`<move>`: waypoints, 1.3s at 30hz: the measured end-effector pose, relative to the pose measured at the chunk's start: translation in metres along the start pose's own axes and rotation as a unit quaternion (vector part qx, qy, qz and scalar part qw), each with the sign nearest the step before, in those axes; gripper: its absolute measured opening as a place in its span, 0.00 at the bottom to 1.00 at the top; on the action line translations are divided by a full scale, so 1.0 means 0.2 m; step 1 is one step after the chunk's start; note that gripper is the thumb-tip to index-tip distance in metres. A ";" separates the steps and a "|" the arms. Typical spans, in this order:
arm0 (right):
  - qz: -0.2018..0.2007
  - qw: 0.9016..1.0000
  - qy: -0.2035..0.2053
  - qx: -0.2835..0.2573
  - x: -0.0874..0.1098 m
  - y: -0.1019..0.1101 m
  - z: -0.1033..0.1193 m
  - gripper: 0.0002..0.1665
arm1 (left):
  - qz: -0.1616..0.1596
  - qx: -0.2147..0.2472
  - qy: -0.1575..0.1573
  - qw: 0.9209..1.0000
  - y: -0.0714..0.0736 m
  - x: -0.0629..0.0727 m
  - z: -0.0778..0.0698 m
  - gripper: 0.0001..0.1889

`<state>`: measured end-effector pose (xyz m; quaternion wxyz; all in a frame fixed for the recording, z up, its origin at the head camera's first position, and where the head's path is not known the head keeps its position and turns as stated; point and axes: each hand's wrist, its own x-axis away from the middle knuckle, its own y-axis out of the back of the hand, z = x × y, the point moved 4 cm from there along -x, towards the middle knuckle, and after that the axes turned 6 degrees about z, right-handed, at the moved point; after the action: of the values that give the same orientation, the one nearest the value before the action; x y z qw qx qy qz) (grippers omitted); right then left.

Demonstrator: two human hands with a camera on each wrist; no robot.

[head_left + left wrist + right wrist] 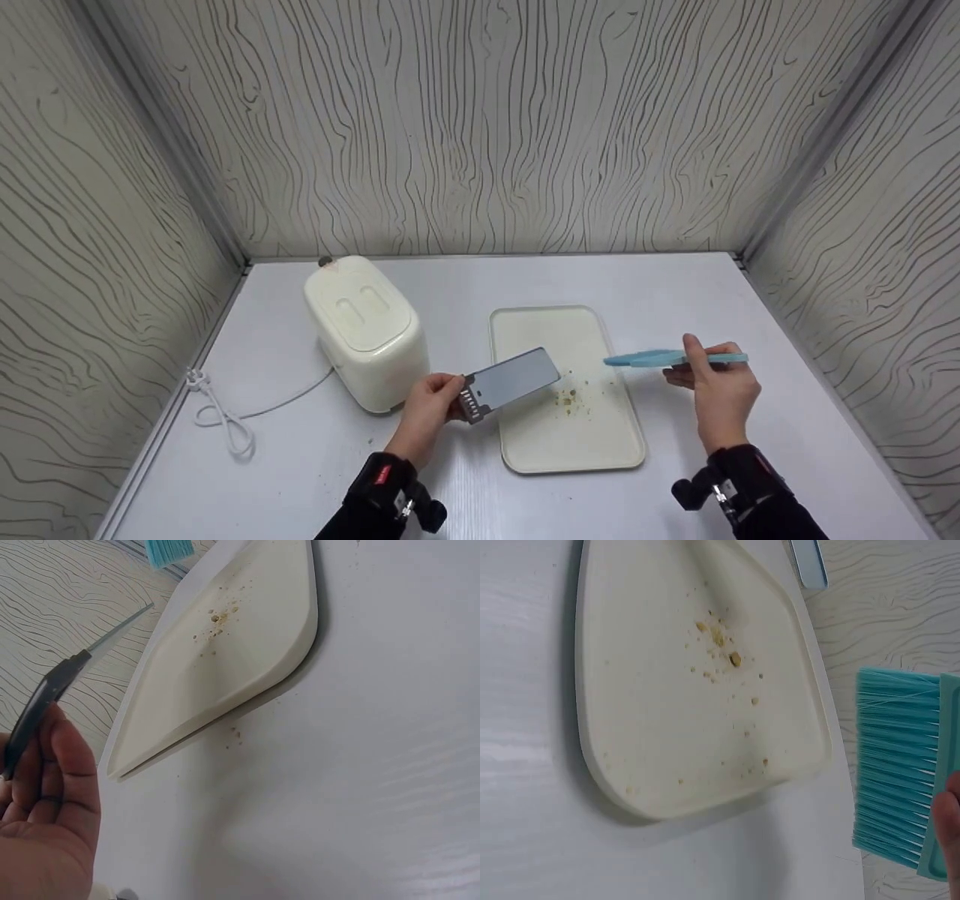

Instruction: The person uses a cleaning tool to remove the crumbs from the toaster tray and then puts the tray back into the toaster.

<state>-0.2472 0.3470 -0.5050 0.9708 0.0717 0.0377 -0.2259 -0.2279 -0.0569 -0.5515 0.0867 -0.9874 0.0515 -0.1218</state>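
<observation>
My left hand [429, 411] pinches the dark slotted end of a flat grey crumb tray [517, 379], whose far end reaches over the left side of a cream serving tray [570, 446]. From the left wrist view, the crumb tray shows edge-on, raised above the table. My right hand [721, 397] grips a light-blue brush [649, 358] just right of the serving tray. Its teal bristles [896, 765] point left toward that tray. Brown and yellowish crumbs [568, 401] are scattered mid-tray, with finer bits around them.
A cream toaster [367, 330] with a lid-like top stands at the left. Its white cord and plug [217, 409] lie coiled near the table's left edge. A few crumbs [236, 735] dot the white table beside the serving tray. Patterned panels wall in the back and sides.
</observation>
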 end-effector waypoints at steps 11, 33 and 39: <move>-0.055 0.996 -0.023 0.072 -0.09 0.21 -0.13 0.29 | -0.001 -0.002 -0.002 1.000 -0.01 0.01 -0.01 0.14; -0.056 0.993 -0.104 -0.021 -0.01 0.26 -0.22 0.27 | 0.001 0.006 0.001 1.000 0.01 0.00 0.01 0.15; -0.037 0.993 -0.114 0.022 0.03 0.29 -0.20 0.16 | 0.004 0.005 -0.001 1.000 0.01 0.00 0.01 0.15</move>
<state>-0.2182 0.4029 -0.5387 0.9578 0.0654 -0.0755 -0.2695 -0.2273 -0.0594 -0.5538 0.0924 -0.9869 0.0546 -0.1204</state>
